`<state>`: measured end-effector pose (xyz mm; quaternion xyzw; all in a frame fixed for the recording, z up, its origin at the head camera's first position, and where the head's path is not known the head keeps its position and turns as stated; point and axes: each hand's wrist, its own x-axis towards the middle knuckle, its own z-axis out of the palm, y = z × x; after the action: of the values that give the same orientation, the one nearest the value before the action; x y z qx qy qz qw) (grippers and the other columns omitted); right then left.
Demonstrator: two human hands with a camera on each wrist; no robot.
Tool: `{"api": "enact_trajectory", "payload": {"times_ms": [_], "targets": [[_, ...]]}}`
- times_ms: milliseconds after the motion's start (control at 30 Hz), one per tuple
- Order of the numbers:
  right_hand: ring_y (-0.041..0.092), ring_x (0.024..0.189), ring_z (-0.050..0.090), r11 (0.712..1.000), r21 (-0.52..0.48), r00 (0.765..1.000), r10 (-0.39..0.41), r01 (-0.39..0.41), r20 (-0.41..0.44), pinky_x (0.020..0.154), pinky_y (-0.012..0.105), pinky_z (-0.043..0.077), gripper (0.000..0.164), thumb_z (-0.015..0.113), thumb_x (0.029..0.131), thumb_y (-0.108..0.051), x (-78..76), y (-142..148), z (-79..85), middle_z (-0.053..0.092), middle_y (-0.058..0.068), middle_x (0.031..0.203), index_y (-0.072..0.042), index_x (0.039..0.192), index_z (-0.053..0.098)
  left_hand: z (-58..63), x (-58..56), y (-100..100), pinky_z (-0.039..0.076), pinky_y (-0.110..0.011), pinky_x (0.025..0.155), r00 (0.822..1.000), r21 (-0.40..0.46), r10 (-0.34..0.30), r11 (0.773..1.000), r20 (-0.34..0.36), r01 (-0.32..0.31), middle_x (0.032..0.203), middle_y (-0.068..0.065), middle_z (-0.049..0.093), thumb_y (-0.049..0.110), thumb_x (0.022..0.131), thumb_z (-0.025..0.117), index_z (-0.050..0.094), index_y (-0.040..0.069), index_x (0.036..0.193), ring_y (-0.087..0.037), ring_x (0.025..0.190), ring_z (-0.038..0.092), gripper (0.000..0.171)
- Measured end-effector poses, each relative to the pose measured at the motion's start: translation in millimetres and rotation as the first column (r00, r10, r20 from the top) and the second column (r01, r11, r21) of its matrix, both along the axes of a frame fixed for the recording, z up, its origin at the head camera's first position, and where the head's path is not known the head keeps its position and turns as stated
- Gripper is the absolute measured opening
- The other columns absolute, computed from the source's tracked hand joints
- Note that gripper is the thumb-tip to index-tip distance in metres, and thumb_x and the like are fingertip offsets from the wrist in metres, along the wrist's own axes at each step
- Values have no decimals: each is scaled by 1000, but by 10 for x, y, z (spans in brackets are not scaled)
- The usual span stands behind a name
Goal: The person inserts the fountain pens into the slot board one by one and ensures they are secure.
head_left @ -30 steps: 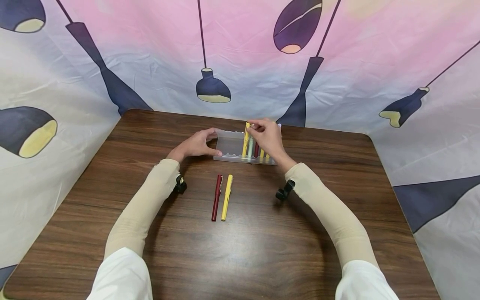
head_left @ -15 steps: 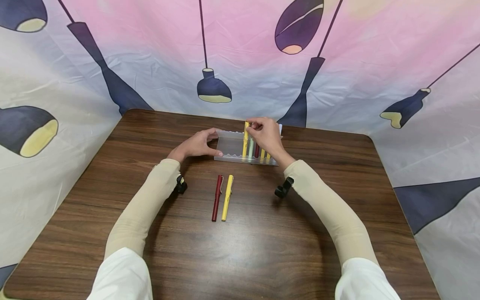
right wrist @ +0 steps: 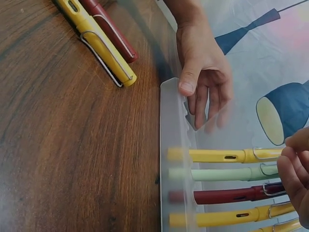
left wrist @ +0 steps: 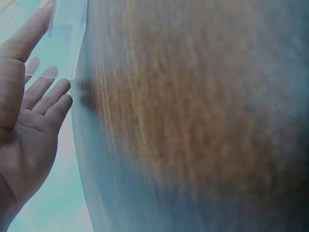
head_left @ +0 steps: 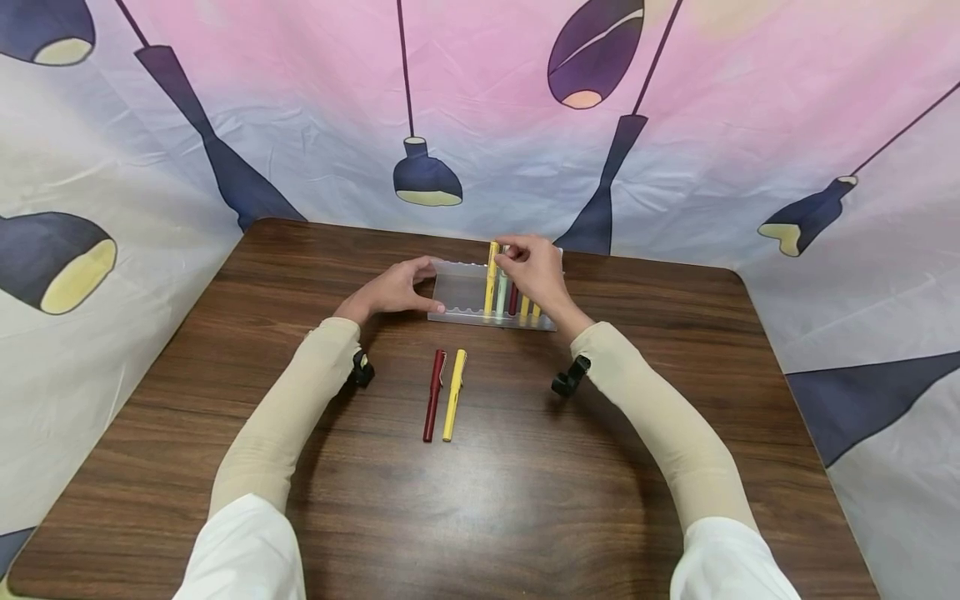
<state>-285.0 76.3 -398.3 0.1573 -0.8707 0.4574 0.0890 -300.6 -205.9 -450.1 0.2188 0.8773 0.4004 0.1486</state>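
Note:
A clear plastic pen rack (head_left: 460, 293) stands near the back of the table. My left hand (head_left: 392, 289) holds its left end, thumb on the front edge and fingers behind; the left wrist view has this hand (left wrist: 36, 130) at the rack's corner. My right hand (head_left: 540, 271) pinches the cap end of a yellow pen (head_left: 491, 279) that stands upright in a slot. To its right come a pale green pen (right wrist: 227, 173), a dark red pen (right wrist: 227, 195) and further yellow pens, partly hidden behind the right hand in the head view.
A loose dark red pen (head_left: 432, 396) and a loose yellow pen (head_left: 453, 396) lie side by side on the wooden table (head_left: 360, 483), in front of the rack. A curtain printed with lamps (head_left: 427, 171) hangs behind the table.
Almost nothing differs. Both hands, the rack and the pens keep their places, apart from slight shifts of the right hand at the yellow pen's top.

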Motion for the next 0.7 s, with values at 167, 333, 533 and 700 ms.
{"api": "enact_trajectory", "payload": {"times_ms": [167, 333, 533, 700], "targets": [[17, 67, 62, 999, -34, 1000, -5, 5, 1, 58, 29, 48, 28, 72, 96, -18, 25, 41, 13, 69, 2, 90, -10, 123, 76, -4, 2, -9, 36, -49, 120, 1000, 2, 0, 1000, 0, 0, 159, -22, 39, 30, 83, 88, 36, 4, 155, -33, 148, 39, 93], [19, 67, 66, 997, -80, 1000, -3, 5, 18, 55, 27, 50, 31, 74, 96, -20, 87, 108, 6, 70, 3, 90, -11, 124, 75, -11, 6, -11, 36, -49, 120, 1000, 9, -1, 1000, -3, 1, 159, -21, 39, 31, 83, 88, 36, 5, 155, -33, 148, 39, 93], [19, 75, 70, 994, -104, 998, -11, 17, 54, 56, 28, 52, 33, 75, 95, -28, 225, 191, -60, 73, 2, 94, -13, 124, 75, -2, 19, -16, 35, -50, 120, 1000, 12, 0, 1000, 8, 0, 159, -22, 39, 32, 83, 88, 34, 4, 156, -34, 148, 38, 95], [16, 79, 72, 990, -143, 997, -7, 19, 82, 64, 29, 57, 34, 76, 93, -31, 351, 241, -121, 74, 2, 97, -13, 122, 76, -2, 5, -10, 35, -50, 120, 1000, 17, -4, 1000, 11, 4, 159, -21, 38, 32, 83, 88, 34, 4, 156, -34, 148, 38, 95]]}}
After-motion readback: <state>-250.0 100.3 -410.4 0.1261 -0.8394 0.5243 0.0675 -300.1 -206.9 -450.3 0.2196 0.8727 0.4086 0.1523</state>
